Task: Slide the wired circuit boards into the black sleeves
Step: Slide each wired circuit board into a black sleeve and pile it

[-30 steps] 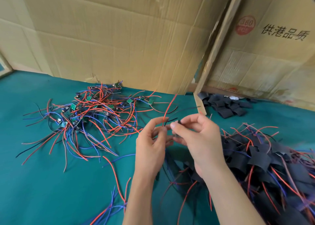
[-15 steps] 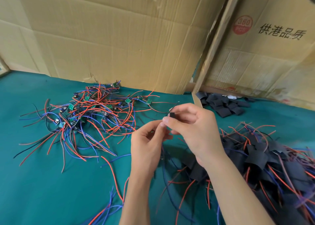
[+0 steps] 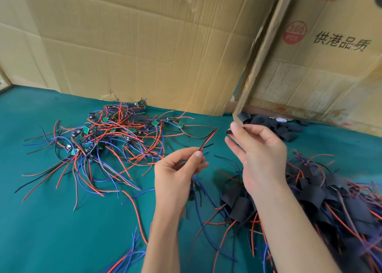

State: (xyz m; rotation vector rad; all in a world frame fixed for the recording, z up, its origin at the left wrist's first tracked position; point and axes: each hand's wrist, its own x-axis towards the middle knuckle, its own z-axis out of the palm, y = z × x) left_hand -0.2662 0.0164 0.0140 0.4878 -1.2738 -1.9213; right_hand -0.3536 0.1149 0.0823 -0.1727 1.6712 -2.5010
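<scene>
Left hand (image 3: 175, 175): pinches red-black wires (image 3: 207, 139); its board hidden below.
Right hand (image 3: 261, 154): pinches black sleeve (image 3: 228, 131), mostly hidden by fingertips.

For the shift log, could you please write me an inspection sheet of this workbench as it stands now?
Surface: green cloth covers the bench.
Job's things: pile of bare wired boards at left; loose black sleeves at the back; heap of sleeved boards at right.
Clutter: nothing seen.
Grippers: left hand pinches a red and black wire pair; right hand pinches a small black piece, apparently a sleeve.
Cables: stray red and blue wires lie at the near edge.
Surroundings: cardboard sheets stand behind the bench.
</scene>
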